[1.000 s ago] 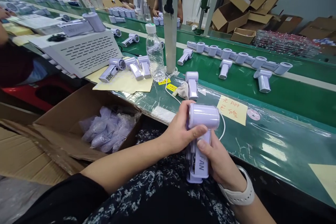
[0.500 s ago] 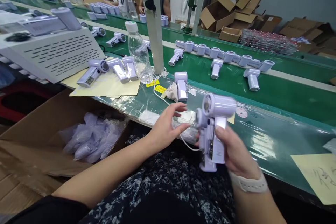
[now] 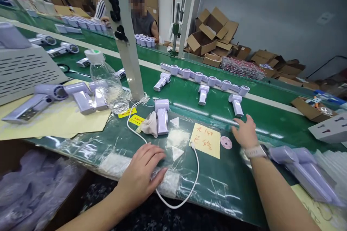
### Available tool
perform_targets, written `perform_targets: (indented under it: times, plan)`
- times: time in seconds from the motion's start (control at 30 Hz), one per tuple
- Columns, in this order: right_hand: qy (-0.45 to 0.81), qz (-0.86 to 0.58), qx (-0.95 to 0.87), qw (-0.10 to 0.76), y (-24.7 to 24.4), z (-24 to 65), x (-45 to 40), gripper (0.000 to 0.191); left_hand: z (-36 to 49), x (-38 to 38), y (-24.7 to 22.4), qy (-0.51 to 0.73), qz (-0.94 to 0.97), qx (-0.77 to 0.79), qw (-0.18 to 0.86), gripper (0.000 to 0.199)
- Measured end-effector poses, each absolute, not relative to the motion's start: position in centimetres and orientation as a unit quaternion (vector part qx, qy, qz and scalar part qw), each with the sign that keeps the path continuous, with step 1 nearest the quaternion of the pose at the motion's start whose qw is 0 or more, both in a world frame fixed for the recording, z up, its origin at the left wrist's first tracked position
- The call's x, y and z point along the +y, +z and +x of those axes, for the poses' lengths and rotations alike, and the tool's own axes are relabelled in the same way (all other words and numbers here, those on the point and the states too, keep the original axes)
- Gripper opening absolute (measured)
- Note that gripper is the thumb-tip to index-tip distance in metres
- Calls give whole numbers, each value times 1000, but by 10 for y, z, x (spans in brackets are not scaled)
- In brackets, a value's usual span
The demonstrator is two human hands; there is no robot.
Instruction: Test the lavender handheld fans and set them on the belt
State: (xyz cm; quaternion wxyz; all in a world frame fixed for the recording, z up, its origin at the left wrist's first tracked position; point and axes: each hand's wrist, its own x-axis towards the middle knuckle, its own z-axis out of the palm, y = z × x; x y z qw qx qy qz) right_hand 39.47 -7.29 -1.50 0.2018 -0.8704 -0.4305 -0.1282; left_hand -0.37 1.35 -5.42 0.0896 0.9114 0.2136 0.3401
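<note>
My right hand (image 3: 245, 131) reaches over the far side of the work surface, fingers apart and holding nothing. Just beyond its fingertips a lavender handheld fan (image 3: 237, 106) lies on the green belt. My left hand (image 3: 145, 169) rests near the front edge with its fingers stretched out, above a white cable (image 3: 197, 177). The cable's plug end lies on a yellow handwritten note (image 3: 206, 139). Another handheld fan (image 3: 162, 117) lies beside a crumpled pale cloth (image 3: 149, 125), beyond my left hand. Two lavender fans (image 3: 306, 173) lie side by side right of my right wrist.
A clear plastic bottle (image 3: 107, 83) and a metal post (image 3: 130, 61) stand at the left, near more fans on yellow paper (image 3: 92, 126). A box of bagged parts (image 3: 32, 187) sits below left. Two people work across the belt (image 3: 184, 94). Clear plastic (image 3: 334, 166) lies right.
The two fans my right hand held now lie at the right, let go. My right hand has moved forward toward the belt. My left hand has lowered onto the work surface. The view has shifted.
</note>
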Motion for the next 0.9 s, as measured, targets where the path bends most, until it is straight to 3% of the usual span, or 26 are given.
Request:
perform_targets:
  times: [0.13, 0.3, 0.47, 0.57, 0.63, 0.7, 0.8, 0.9]
  plan:
    - [-113, -879, -379, 265, -11, 435, 14, 26, -4, 9, -60, 369, 898, 219, 98, 19]
    - [-51, -861, -395, 317, -27, 388, 96, 35, 1, 1, -62, 398, 880, 241, 94, 20]
    - [19, -840, -438, 320, -20, 331, 104, 30, 0, 1, -56, 381, 893, 230, 69, 18]
    - [59, -817, -472, 327, 5, 311, 75, 27, -4, 3, -54, 351, 900, 235, 106, 19]
    - [73, -786, -510, 342, 22, 289, 44, 31, -6, 4, -48, 328, 892, 242, 195, 25]
    - [75, -750, -550, 361, 34, 256, 7, 42, -4, 3, -37, 329, 832, 244, 373, 30]
    - [60, -681, -619, 387, 39, 195, -50, 54, 4, -7, -12, 409, 584, 182, 677, 61]
    - [44, -623, -693, 359, 35, 150, -95, 59, 10, -19, 8, 457, 342, 150, 807, 64]
